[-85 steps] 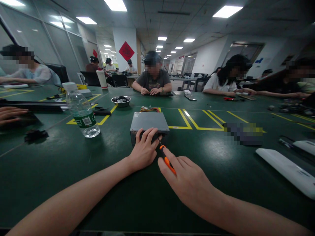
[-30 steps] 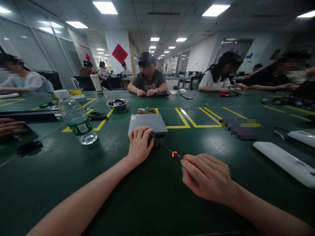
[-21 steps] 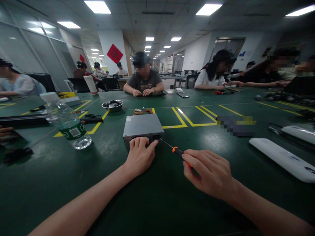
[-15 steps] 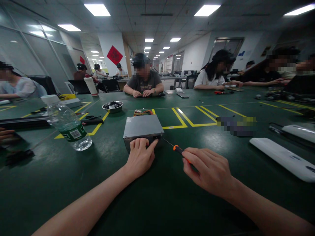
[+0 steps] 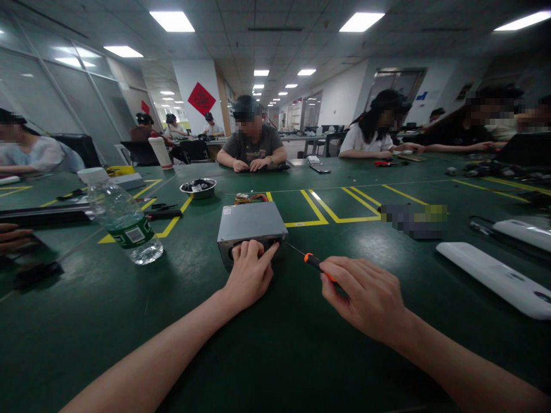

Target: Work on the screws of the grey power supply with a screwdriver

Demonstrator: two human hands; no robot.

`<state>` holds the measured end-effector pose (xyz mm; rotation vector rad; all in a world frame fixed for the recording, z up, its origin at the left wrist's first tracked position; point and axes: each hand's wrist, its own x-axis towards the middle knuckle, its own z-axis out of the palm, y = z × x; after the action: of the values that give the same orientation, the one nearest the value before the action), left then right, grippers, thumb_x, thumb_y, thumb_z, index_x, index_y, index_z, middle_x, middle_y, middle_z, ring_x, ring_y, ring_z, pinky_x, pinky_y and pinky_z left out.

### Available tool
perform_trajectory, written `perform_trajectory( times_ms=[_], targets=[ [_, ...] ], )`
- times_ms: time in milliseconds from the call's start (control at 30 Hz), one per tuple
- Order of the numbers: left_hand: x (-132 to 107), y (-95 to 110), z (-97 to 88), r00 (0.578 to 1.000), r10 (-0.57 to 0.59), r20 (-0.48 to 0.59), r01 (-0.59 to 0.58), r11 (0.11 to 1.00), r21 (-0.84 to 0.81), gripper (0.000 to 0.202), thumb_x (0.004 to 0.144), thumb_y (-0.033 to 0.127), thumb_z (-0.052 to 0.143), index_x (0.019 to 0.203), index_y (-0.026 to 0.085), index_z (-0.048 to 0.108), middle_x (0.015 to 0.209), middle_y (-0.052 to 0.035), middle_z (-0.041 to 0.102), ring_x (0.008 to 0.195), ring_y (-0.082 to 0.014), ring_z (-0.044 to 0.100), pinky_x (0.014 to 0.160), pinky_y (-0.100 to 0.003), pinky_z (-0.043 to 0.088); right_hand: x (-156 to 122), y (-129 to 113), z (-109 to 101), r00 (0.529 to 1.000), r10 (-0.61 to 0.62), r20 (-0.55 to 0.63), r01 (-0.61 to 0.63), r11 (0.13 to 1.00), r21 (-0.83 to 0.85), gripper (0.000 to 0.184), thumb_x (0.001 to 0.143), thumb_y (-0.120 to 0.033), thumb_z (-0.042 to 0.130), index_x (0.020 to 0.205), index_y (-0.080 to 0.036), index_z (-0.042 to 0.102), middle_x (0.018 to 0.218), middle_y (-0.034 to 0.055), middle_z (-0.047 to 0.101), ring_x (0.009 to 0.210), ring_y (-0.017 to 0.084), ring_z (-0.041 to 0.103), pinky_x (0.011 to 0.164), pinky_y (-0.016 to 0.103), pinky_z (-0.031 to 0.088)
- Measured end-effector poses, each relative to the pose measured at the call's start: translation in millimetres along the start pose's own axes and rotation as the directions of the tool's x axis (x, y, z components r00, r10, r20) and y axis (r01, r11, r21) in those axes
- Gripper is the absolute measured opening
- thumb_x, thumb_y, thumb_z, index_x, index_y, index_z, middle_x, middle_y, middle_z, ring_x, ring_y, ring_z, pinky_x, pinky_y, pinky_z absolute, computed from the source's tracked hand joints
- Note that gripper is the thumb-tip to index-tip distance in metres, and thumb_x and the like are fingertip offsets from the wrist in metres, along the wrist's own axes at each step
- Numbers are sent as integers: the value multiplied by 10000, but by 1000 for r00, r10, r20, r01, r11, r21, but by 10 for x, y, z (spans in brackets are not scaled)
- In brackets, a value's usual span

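A grey metal computer power supply (image 5: 252, 221) sits on the green table in front of me, its coloured cables (image 5: 251, 198) bunched at the far side. My left hand (image 5: 250, 274) holds it by the near face, fingers curled at the round opening and the thumb near its right corner. Closed around the handle of an orange and black screwdriver (image 5: 314, 261) is my right hand (image 5: 365, 295). The thin shaft points left to the near right corner of the power supply. Whether the tip sits in a screw is too small to tell.
A water bottle (image 5: 133, 232) stands on the left, with a metal bowl of small parts (image 5: 198, 188) behind it. To the right lies a long white plastic piece (image 5: 491, 278). A person (image 5: 253, 143) sits across the table; another person's hand (image 5: 15, 238) shows at the left edge.
Almost nothing differs. The view has shifted very slightly; both hands keep their places on the power supply and the screwdriver.
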<state>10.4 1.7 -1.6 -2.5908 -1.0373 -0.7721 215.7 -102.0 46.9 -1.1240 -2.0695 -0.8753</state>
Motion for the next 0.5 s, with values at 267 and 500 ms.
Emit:
perform_trajectory(
  times_ms=[267,500],
  targets=[
    [-1,15,-4,999,2,-49,-3,1000,-19,514,751,102,446,1251,222,478,1005,-107,451,950,-253,394,764,-421,342,-5,-1,-22,1000,25,9,-24,999,-47,114,827,-194,534,913,-146,590,813,53,663,671,119,594,629,238,436],
    [4,63,-11,993,8,-122,-3,999,43,497,714,56,474,1177,225,536,1262,-135,383,1244,-314,259,951,-504,267,-20,-236,-9,980,-178,94,181,983,-33,154,821,-102,491,906,-156,608,1012,128,646,751,151,595,668,272,481]
  ],
)
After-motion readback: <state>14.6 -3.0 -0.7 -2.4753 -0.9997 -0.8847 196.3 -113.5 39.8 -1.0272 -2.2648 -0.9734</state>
